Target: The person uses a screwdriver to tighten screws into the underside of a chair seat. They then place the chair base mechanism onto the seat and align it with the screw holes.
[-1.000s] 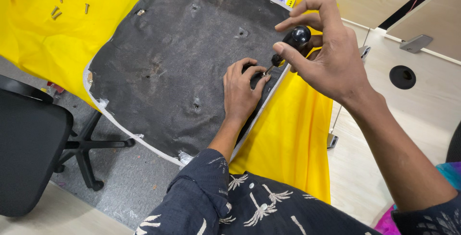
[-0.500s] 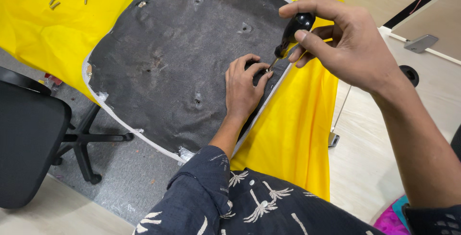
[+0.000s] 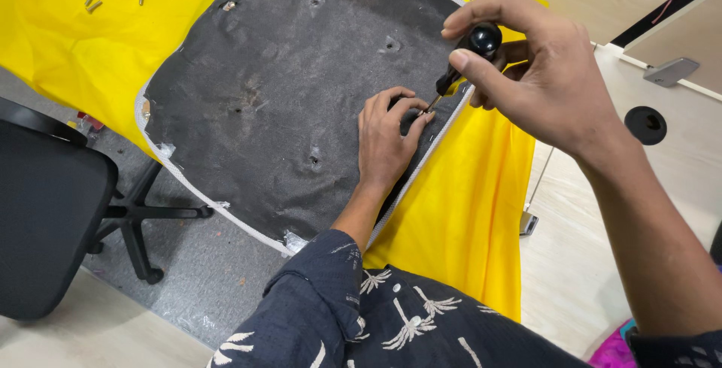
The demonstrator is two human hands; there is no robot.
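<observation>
- The right hand [image 3: 541,82] is curled around a screwdriver [image 3: 460,67], thumb and fingers pinching its black knob, the shaft slanting down toward 7 o'clock.
- The left hand [image 3: 387,139] lies pressed flat on the upturned seat pad [image 3: 293,90], its fingers gathered at the tool's tip beside the pad's 3 o'clock edge.
- To do this well, I judge the shaft should stand closer to straight over the fastener, with steady downward pressure, and the left fingertips kept just clear of the tip (a slip would land on them).
- The pad, dark felt with a pale trim, rests on a yellow cloth [image 3: 459,225] covering the surface; holding it down with the palm should stop it from sliding.
- Loose screws [image 3: 94,0] lie on the cloth at 10 o'clock, well apart from the hands.
- An office chair [image 3: 53,210] stands on the floor at 8 o'clock.
- Hidden: the tip and whatever it engages are covered by the left fingers, so I cannot tell whether it is seated. The pad's far edge is cut off by the frame.
</observation>
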